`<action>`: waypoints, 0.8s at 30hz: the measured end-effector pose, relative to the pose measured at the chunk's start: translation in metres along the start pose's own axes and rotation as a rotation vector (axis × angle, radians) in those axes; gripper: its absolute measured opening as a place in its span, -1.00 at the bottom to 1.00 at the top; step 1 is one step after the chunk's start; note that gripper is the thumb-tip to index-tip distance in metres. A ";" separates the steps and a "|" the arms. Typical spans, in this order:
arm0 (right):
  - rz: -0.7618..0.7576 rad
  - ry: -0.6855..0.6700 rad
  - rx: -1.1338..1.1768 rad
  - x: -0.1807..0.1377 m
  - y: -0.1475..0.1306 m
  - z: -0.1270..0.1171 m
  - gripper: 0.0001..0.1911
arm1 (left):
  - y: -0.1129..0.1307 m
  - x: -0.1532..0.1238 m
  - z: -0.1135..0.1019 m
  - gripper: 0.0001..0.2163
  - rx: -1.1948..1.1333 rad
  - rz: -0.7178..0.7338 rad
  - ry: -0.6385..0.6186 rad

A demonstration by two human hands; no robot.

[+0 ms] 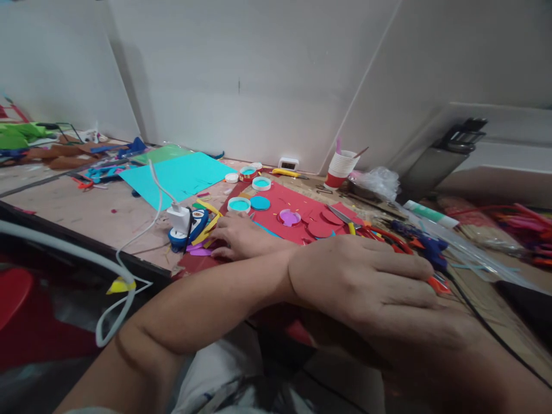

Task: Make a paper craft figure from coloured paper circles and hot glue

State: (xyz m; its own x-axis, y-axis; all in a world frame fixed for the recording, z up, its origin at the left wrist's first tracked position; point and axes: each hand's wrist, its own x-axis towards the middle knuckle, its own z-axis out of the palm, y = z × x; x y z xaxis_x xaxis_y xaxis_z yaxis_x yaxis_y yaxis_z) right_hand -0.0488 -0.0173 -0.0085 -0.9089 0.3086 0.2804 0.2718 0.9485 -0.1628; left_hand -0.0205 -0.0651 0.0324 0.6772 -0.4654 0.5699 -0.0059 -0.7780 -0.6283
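Note:
My arms are crossed over the table edge. My left hand (366, 276) reaches to the right with its fingers stretched flat, and its fingertips touch an orange-handled tool (440, 284) beside a blue glue gun (431, 248). My right hand (241, 236) lies to the left, palm down, on the red paper sheet (297, 206). Its spread fingers rest next to yellow paper strips (207, 225) and purple cut-outs (199, 250). Neither hand visibly grips anything. Red paper circles (321, 225) and a purple disc (290, 217) lie on the sheet.
A white charger with cable (179, 217) sits on a blue tape dispenser (195, 225). White lids with cyan discs (238, 204), a cyan sheet (181, 175), a paper cup with sticks (341, 168), scissors (345, 217), a glue tube (431, 214), a plastic bag (377, 181) and pipe cleaners (524, 227) are scattered about.

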 end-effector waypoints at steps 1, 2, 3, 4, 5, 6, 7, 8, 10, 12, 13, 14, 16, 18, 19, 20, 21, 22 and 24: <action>0.022 -0.011 -0.018 0.001 -0.001 0.000 -0.66 | 0.000 0.000 0.000 -0.69 0.000 0.003 0.028; 0.039 -0.022 -0.034 0.002 -0.002 0.000 -0.63 | -0.001 0.000 0.000 -0.69 -0.002 0.011 0.058; 0.051 -0.031 -0.050 0.002 -0.003 0.000 -0.61 | -0.002 0.001 0.000 -0.69 -0.003 0.017 0.078; 0.057 -0.037 -0.064 0.002 -0.004 0.000 -0.58 | -0.003 0.001 -0.001 -0.69 -0.003 0.024 0.086; 0.057 -0.040 -0.074 0.002 -0.004 0.000 -0.58 | -0.004 0.001 -0.001 -0.69 -0.004 0.034 0.076; 0.054 -0.042 -0.080 0.002 -0.004 0.000 -0.59 | -0.006 0.001 -0.001 -0.69 -0.011 0.047 0.051; 0.053 -0.042 -0.082 0.001 -0.004 0.000 -0.60 | -0.007 0.001 -0.001 -0.69 -0.023 0.055 0.023; 0.051 -0.039 -0.082 0.000 -0.003 0.000 -0.62 | -0.008 0.001 -0.002 -0.70 -0.038 0.063 0.003; 0.049 -0.031 -0.075 -0.002 -0.001 0.000 -0.66 | -0.009 0.001 -0.002 -0.71 -0.058 0.068 0.011; 0.048 -0.020 -0.067 -0.004 0.000 0.000 -0.70 | -0.008 0.001 -0.003 -0.71 -0.048 0.042 0.054; 0.046 -0.014 -0.066 -0.005 0.001 -0.001 -0.72 | -0.008 0.001 -0.003 -0.71 -0.040 0.030 0.067; 0.044 -0.012 -0.067 -0.006 0.001 -0.002 -0.74 | -0.007 0.001 -0.004 -0.71 -0.038 0.024 0.069; 0.048 -0.015 -0.067 -0.007 0.001 -0.003 -0.75 | -0.005 0.001 -0.004 -0.71 -0.045 0.017 0.056; 0.063 -0.015 -0.056 -0.008 0.000 -0.005 -0.74 | -0.005 0.000 -0.004 -0.71 -0.049 0.013 0.050; 0.066 -0.006 -0.047 -0.008 0.000 -0.005 -0.72 | -0.005 0.000 -0.003 -0.72 -0.047 0.015 0.054; 0.059 0.009 -0.038 -0.008 0.000 -0.005 -0.71 | -0.006 0.000 -0.003 -0.72 -0.044 0.018 0.060; 0.037 0.024 -0.034 -0.007 0.000 -0.004 -0.70 | -0.006 0.000 -0.002 -0.72 -0.041 0.024 0.061; 0.003 0.032 -0.033 -0.006 0.000 -0.002 -0.68 | -0.007 0.000 -0.002 -0.72 -0.041 0.031 0.059; -0.061 0.012 -0.044 -0.003 0.001 0.000 -0.65 | -0.009 0.000 -0.002 -0.72 -0.049 0.035 0.036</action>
State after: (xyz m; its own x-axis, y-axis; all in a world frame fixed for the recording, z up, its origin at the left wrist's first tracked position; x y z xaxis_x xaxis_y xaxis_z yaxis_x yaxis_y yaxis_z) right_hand -0.0454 -0.0171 -0.0098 -0.9206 0.2507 0.2995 0.2298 0.9677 -0.1036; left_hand -0.0220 -0.0588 0.0388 0.6492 -0.5070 0.5670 -0.0658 -0.7801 -0.6222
